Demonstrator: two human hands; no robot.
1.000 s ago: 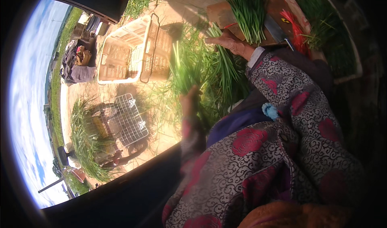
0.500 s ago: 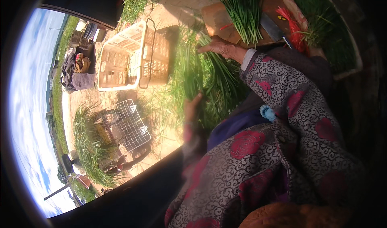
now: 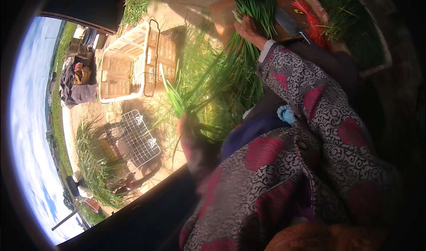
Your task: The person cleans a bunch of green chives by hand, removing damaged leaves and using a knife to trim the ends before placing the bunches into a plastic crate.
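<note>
My right hand [image 3: 248,30] is closed round the pale cut ends of a bunch of chives [image 3: 243,49], whose green leaves trail down toward my lap. It is beside a thick pile of chives [image 3: 254,3] on a brown board [image 3: 218,13]. Lower and to the left, my left hand [image 3: 188,121] is closed on some loose chive leaves [image 3: 175,99], their pale ends pointing up and away. The left fingers are partly blurred and in shade. Between the hands, loose leaves [image 3: 213,80] spread over the ground and my lap.
A cleaver [image 3: 287,21] lies on the board beside red plastic ties [image 3: 310,25]. At the right stands a box of greens [image 3: 355,33]. A cream plastic crate [image 3: 124,67] lies on its side at left, with a wire rack [image 3: 140,138] and heaped greens [image 3: 95,164] nearer.
My right hand has moved up toward the pile on the board with its bunch. My left hand has drawn left and down, pulling some leaves away from the bunch. The view shifted slightly.
</note>
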